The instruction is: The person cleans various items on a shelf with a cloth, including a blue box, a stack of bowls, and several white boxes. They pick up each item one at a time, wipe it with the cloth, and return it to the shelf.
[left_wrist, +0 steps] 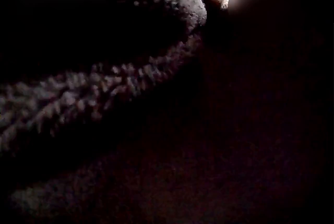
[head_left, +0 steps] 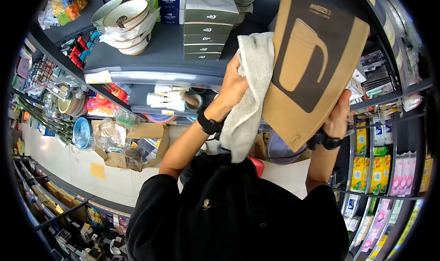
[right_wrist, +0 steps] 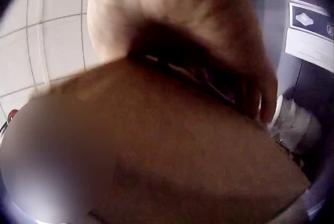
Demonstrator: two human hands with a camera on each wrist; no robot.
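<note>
A brown cardboard box with a dark panel and a picture of a handled jug is held up, tilted, in front of the shelf. My right hand grips its lower right side; in the right wrist view the fingers of that hand bend over the box edge. A light grey cloth hangs from my left hand, which holds it against the box's left side. Close to the lens in the left wrist view, the fuzzy cloth fills much of a dark picture.
Stacked bowls and a pile of grey boxes stand on the shelf ahead. Below it are brushes. An opened carton and a blue basin sit on the floor at left. Shelves of yellow packets line the right.
</note>
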